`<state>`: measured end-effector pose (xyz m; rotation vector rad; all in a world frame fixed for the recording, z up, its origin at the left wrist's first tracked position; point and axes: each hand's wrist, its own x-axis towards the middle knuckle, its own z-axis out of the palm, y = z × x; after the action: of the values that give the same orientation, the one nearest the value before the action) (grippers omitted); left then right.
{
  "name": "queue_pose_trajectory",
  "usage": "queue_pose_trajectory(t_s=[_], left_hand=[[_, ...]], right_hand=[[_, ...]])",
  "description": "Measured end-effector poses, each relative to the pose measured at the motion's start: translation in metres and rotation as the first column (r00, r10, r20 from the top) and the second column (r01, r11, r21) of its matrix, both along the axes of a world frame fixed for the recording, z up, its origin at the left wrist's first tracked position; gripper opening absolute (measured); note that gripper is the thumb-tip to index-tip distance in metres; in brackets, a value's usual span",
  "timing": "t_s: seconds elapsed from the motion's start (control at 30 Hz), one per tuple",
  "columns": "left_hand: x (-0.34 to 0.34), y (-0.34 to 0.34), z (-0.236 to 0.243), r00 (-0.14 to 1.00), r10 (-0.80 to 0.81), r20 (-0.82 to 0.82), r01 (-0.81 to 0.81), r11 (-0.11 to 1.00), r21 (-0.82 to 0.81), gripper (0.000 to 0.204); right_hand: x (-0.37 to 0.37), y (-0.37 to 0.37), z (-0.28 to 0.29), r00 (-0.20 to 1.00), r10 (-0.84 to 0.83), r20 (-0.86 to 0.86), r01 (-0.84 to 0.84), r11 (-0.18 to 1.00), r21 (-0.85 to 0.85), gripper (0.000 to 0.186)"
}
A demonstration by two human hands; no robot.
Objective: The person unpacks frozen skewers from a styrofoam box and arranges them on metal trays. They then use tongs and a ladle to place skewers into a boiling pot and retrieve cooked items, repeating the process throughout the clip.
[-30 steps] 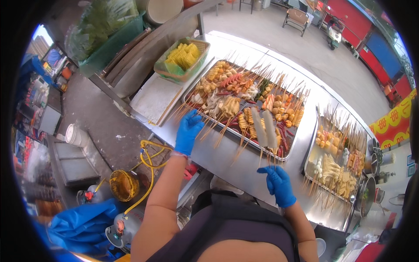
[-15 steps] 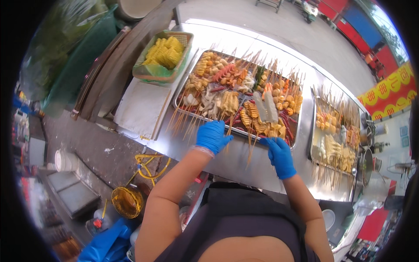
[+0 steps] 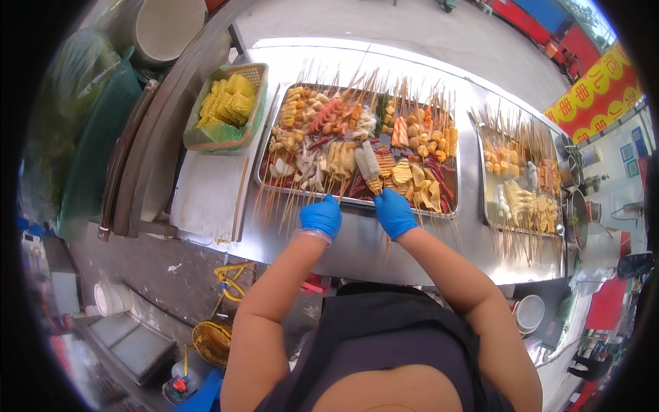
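A large metal tray (image 3: 264, 175) of skewered food lies before me on a steel counter. My right hand (image 3: 396, 214), in a blue glove, is closed around the sticks of grey, strip-shaped food skewers (image 3: 368, 163) at the tray's near edge. Their grey ends rest over or just above griddle-marked brown skewers (image 3: 385, 165). Just left of it, my blue-gloved left hand (image 3: 321, 217) is closed at the stick ends below pale rolled skewers (image 3: 341, 160); its fingers hide what is in them. Red skewers (image 3: 325, 115) and skewered balls (image 3: 415, 134) fill the far rows.
A second tray of skewers (image 3: 525, 199) stands on the right. To the left are a green-lined basket (image 3: 257, 93) of yellow noodle blocks (image 3: 228, 101) and a white board (image 3: 206, 196). Pots (image 3: 578, 213) stand at the far right. A yellow-rimmed bucket (image 3: 211, 343) is on the floor.
My right hand has moved left along the tray, carrying the grey skewers from its right part to the middle, and they sit lower. My left hand's thumb has folded in.
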<state>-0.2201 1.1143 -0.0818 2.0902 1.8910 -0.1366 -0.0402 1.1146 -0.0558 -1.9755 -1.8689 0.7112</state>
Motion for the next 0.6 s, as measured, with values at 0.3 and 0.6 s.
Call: queue_pose_trajectory(t_s=[0.3, 0.6], left_hand=[[-0.006, -0.003, 0.014, 0.977, 0.031, 0.211, -0.016, 0.998, -0.068, 0.044], [0.005, -0.027, 0.061, 0.837, 0.028, 0.547, -0.093, 0.992, 0.091, 0.044]], right_hand=[[-0.012, -0.008, 0.003, 0.992, -0.069, -0.103, 0.067, 0.997, -0.027, 0.023], [0.041, -0.026, 0.021, 0.898, -0.205, -0.39, 0.201, 0.978, -0.05, 0.021]])
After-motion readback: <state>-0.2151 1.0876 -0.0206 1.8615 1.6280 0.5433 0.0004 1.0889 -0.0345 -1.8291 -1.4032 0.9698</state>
